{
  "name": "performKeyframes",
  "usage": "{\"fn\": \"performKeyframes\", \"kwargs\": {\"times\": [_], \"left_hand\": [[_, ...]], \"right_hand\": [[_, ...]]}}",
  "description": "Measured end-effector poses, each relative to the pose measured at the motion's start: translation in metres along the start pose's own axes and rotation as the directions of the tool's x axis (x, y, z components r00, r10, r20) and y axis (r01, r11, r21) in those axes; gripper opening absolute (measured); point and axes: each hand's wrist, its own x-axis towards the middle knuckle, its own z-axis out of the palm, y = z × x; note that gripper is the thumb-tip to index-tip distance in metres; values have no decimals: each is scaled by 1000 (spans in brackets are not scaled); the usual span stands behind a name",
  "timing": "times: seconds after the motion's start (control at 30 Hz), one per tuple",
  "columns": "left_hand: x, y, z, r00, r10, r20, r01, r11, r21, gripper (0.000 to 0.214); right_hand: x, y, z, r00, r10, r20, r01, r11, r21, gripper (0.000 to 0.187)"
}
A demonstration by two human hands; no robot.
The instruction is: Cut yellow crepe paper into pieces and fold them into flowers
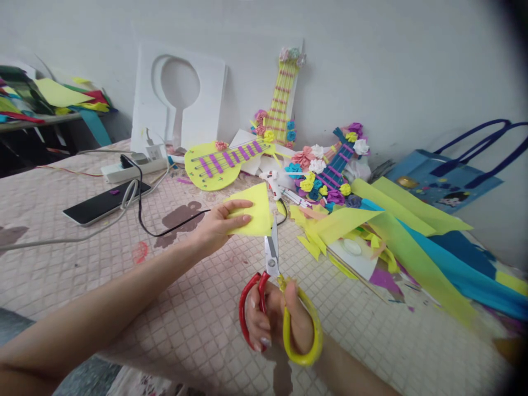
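Observation:
My left hand (228, 224) pinches a piece of yellow paper (258, 212) between thumb and fingers, above the table. In my right hand (284, 319) is a pair of scissors (272, 263), with one red and one yellow handle. My fingers pass through the red loop and the thumb through the yellow one. The blades point away from me, slightly parted, with their tips at the lower right edge of the paper. Whether the edge lies between the blades I cannot tell.
Behind the paper lie a yellow guitar-shaped cutout (212, 168), a glue gun (273, 182) and a blue flower-decorated piece (336, 165). Paper strips (416, 242) spread at the right beside a blue bag (445, 176). A phone (105, 203) and power strip (134, 169) sit left, with cables crossing the table.

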Motion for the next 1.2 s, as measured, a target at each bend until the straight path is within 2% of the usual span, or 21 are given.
{"fn": "performKeyframes", "kwargs": {"times": [0.33,0.7,0.93,1.2], "left_hand": [[0,2,1,999,45,-8,-45,998,33,36],[1,3,1,999,52,-17,-50,995,82,33],[3,0,-5,997,69,-22,-66,993,99,34],[-1,-1,-3,997,67,42,-72,987,143,33]], "right_hand": [[0,-1,-3,1000,-8,-30,8,1000,-8,58],[-3,-1,-5,990,-3,-141,-11,995,-97,61],[-5,4,-8,983,13,-184,-29,996,-82,61],[-3,-2,1,982,5,-187,-24,995,-99,66]]}}
